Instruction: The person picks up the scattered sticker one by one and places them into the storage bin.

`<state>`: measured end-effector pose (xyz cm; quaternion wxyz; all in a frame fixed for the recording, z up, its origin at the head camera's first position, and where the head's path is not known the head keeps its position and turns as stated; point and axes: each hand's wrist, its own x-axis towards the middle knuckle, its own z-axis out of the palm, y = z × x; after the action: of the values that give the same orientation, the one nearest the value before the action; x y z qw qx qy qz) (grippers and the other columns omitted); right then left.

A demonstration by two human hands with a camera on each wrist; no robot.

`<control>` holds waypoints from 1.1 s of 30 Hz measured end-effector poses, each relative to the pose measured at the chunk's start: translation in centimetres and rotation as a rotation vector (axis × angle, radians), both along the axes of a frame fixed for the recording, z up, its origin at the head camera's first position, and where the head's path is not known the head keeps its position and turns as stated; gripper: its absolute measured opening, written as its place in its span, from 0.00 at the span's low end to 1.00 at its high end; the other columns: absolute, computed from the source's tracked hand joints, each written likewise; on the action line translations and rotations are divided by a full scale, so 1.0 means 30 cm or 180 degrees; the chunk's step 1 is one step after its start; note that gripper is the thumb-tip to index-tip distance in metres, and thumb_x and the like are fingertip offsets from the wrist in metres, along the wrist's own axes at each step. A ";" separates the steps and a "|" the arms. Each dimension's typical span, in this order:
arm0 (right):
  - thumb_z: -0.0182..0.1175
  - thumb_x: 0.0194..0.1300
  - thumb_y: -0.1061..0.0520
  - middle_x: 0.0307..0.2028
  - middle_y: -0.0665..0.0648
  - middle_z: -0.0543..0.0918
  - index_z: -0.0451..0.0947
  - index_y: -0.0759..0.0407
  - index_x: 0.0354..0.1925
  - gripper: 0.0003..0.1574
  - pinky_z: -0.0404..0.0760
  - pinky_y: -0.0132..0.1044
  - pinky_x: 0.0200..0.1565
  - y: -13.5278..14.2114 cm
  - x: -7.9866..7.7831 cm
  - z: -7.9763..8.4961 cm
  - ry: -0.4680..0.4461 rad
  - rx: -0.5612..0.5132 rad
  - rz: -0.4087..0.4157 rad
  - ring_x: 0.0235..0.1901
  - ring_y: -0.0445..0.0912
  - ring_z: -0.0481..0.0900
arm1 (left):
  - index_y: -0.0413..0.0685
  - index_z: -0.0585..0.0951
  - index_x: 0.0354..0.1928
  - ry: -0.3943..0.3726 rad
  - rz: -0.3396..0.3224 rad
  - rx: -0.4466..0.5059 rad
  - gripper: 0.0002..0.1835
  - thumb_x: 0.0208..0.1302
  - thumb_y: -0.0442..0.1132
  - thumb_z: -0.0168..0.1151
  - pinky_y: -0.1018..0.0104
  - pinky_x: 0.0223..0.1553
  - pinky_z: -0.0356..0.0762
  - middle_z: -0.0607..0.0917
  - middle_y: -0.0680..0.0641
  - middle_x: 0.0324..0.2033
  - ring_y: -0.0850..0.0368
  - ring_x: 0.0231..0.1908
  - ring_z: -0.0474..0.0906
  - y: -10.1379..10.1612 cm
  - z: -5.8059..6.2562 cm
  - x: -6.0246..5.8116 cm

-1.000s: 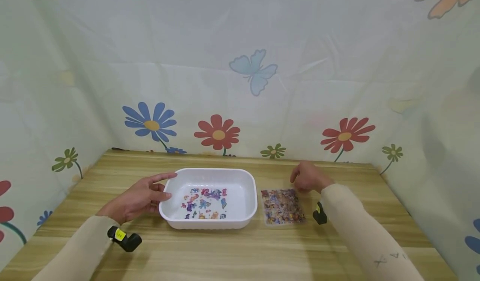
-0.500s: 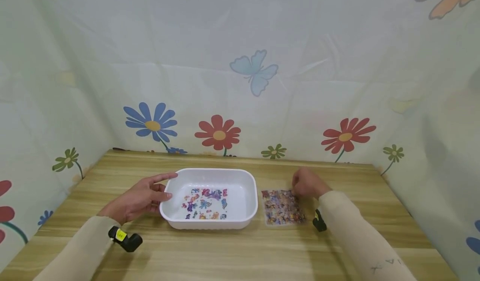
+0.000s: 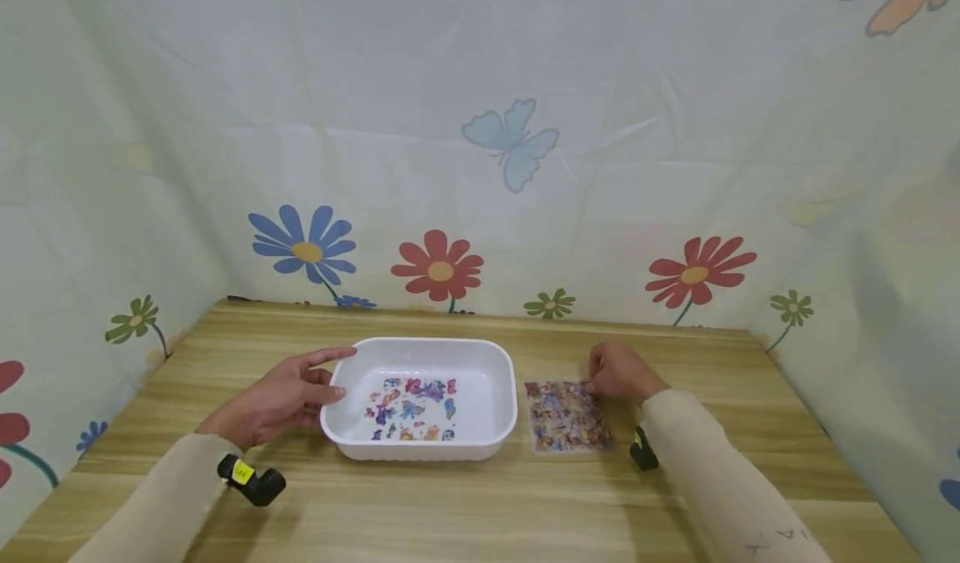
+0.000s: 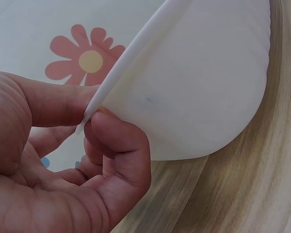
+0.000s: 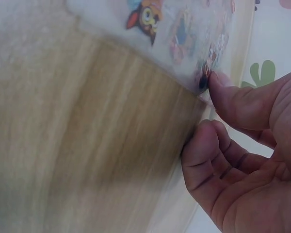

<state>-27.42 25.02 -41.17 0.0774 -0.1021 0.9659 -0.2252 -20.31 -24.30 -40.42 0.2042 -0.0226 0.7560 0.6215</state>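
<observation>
White tray (image 3: 420, 453) is pinched at its rim by left hand (image 3: 273, 398); right hand (image 3: 624, 373) is now lowered to far corner of printed sheet (image 3: 568, 421), just right of tray: contact seems made, grip can't be told.

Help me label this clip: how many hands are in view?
2. The left hand pinches the left rim of the white tray; the right hand is at the far right corner of the sheet. No others show.
</observation>
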 end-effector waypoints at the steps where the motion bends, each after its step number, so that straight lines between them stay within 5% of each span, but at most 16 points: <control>1: 0.74 0.58 0.63 0.31 0.58 0.81 0.78 0.61 0.28 0.11 0.74 0.37 0.33 0.000 -0.001 -0.001 0.0004 0.0024 0.0009 0.32 0.49 0.76 | 0.52 0.57 0.83 -0.0005 0.0004 0.0014 0.43 0.70 0.31 0.65 0.58 0.43 0.87 0.75 0.38 0.53 0.45 0.46 0.80 0.000 -0.001 0.000; 13: 0.70 0.58 0.66 0.29 0.56 0.77 0.73 0.58 0.27 0.13 0.71 0.37 0.31 -0.008 -0.003 -0.006 0.0126 -0.0004 0.0025 0.30 0.48 0.74 | 0.52 0.57 0.83 0.0033 -0.0038 0.0018 0.43 0.71 0.31 0.64 0.58 0.43 0.88 0.76 0.37 0.53 0.45 0.46 0.81 -0.006 -0.009 0.002; 23: 0.63 0.57 0.68 0.34 0.58 0.86 0.86 0.60 0.32 0.07 0.78 0.40 0.35 0.003 0.006 -0.014 0.0460 -0.0012 0.0234 0.32 0.47 0.79 | 0.52 0.58 0.82 0.0049 -0.0044 -0.0024 0.43 0.70 0.32 0.65 0.61 0.40 0.87 0.76 0.39 0.50 0.46 0.45 0.81 -0.001 0.002 0.003; 33: 0.64 0.63 0.65 0.31 0.57 0.85 0.85 0.62 0.30 0.05 0.79 0.38 0.34 0.016 0.009 -0.010 0.0331 -0.0244 -0.0167 0.32 0.48 0.79 | 0.53 0.59 0.82 0.0024 -0.0011 -0.0071 0.42 0.71 0.32 0.65 0.61 0.41 0.87 0.76 0.40 0.49 0.46 0.45 0.81 0.003 0.009 -0.001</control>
<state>-27.16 25.49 -41.46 0.0172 -0.0913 0.9616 -0.2583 -20.33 -24.21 -40.15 0.2022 -0.0213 0.7637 0.6127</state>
